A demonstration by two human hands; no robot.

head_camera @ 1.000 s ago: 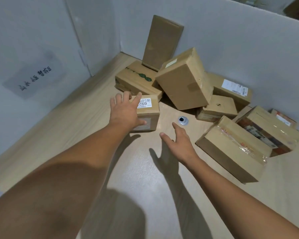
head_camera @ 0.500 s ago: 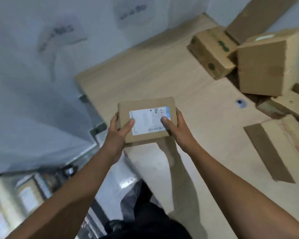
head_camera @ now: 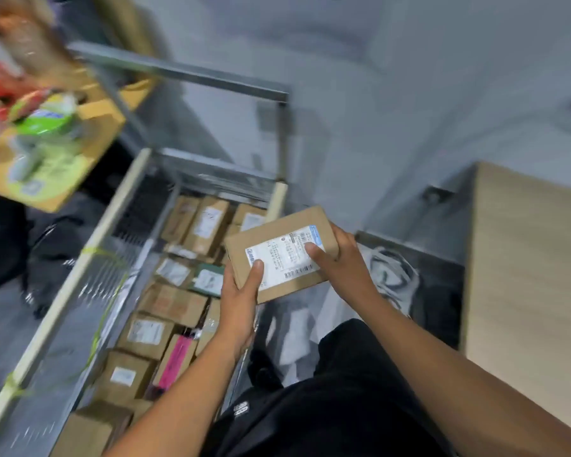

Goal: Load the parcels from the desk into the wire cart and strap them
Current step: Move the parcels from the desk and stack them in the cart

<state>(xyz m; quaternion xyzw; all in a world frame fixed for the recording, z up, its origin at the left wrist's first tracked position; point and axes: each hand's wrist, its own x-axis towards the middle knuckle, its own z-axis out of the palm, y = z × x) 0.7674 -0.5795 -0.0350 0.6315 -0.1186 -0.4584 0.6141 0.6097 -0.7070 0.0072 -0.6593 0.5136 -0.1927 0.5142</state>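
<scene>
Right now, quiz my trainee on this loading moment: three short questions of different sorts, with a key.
1. True or false: the left hand and the right hand both hold the small parcel.
2. Where is the small parcel? A: tucked under one arm. B: held in the air by the wire cart. C: lying among the cart's load.
3. Fill in: the brightest parcel already in the cart is coloured ____.
Key: 1 true; 2 B; 3 pink.

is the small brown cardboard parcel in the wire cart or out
Out: the left hand and right hand hold the small brown cardboard parcel in the air at the rim of the metal wire cart.
</scene>
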